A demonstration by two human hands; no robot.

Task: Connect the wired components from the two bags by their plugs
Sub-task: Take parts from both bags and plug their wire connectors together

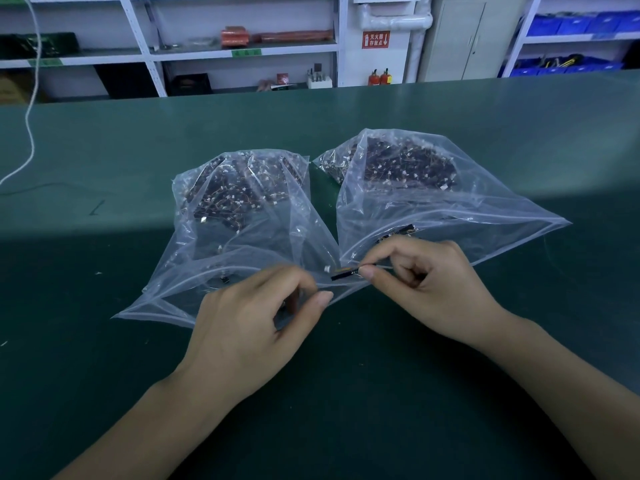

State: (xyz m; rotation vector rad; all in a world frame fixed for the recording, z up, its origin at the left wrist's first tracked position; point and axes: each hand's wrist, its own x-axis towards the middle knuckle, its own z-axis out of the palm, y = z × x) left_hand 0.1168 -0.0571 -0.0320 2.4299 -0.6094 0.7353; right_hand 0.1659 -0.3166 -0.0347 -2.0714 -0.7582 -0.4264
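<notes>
Green matting (104, 341) carries two clear bags, mouths toward the person. Right hand (433, 282), knuckles up, pinches a black wired component (343, 273) between thumb and forefinger. Left hand (252, 323), just left of it, curls thumb and fingers together over the left bag (242, 216); its hold is unclear. Right bag (415, 188) lies behind the pinch.

Two clear plastic bags lay side by side on the green table (104, 341), mouths toward the person: left bag (239, 216) and right bag (415, 188), each holding a heap of small dark wired components with white plugs. Right hand (433, 282) pinched a small black component (344, 273) between thumb and forefinger, just above the bag mouths. Left hand (256, 323) had fingers curled, thumb and forefinger tips close together; whether they held anything couldn't be made out. White cable (31, 98) hung at far left.
</notes>
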